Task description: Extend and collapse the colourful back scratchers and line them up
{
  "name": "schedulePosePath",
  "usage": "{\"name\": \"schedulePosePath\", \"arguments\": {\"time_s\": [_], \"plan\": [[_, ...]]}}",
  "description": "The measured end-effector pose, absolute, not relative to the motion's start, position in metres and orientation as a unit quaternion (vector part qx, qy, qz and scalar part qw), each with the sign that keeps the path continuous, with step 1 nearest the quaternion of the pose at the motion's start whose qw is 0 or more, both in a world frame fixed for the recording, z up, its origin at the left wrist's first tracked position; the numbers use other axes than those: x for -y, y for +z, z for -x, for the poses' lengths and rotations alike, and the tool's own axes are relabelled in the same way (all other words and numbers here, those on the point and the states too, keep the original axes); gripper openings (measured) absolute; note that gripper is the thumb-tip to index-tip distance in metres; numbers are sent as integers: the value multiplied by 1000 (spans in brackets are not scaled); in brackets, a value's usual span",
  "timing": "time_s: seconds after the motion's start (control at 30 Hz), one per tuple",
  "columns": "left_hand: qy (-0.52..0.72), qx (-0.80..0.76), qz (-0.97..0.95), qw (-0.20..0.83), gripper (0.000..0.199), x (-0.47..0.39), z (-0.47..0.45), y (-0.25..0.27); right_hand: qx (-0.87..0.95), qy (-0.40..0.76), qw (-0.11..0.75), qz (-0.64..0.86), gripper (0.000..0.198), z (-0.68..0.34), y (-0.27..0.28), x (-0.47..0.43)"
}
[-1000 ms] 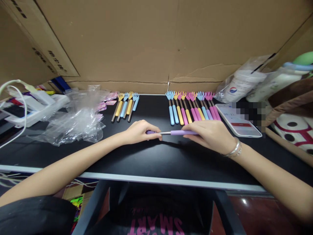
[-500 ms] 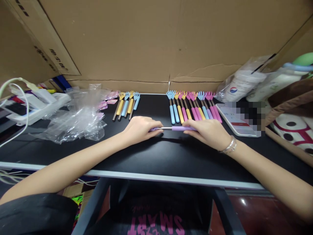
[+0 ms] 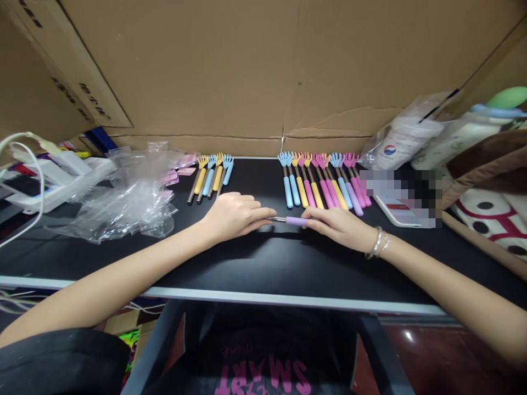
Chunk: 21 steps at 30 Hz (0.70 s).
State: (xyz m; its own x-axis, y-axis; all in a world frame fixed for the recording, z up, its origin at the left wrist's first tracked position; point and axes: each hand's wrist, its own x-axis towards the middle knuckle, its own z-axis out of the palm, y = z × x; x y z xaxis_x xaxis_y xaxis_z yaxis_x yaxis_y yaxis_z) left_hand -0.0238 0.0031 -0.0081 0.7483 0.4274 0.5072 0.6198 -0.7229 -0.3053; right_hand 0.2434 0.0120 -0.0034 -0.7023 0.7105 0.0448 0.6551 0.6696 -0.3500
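Counter point(image 3: 263, 269): held scratcher rows point(image 3: 326, 194) beyond the purple scratcher point(image 3: 295, 221), apparently for tidiness.
Left hand point(image 3: 233, 215): fingers point(image 3: 261, 213) pinched its left end, likely steadying.
Right hand point(image 3: 340, 227): fingers gripped its handle.

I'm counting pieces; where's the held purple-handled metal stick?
The purple-handled metal stick is near the head view's centre, between the left hand and right hand.

"SMART" on cloth point(image 3: 263, 351), Pepsi-logo cup point(image 3: 407, 145)
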Motion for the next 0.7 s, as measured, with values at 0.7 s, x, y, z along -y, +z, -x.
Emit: {"name": "schedulePosePath", "arguments": {"time_s": [0.7], "plan": [[-197,417,887,-38,25,2,17,-7,904,-209,157,340,40,-245,-1,-4]]}}
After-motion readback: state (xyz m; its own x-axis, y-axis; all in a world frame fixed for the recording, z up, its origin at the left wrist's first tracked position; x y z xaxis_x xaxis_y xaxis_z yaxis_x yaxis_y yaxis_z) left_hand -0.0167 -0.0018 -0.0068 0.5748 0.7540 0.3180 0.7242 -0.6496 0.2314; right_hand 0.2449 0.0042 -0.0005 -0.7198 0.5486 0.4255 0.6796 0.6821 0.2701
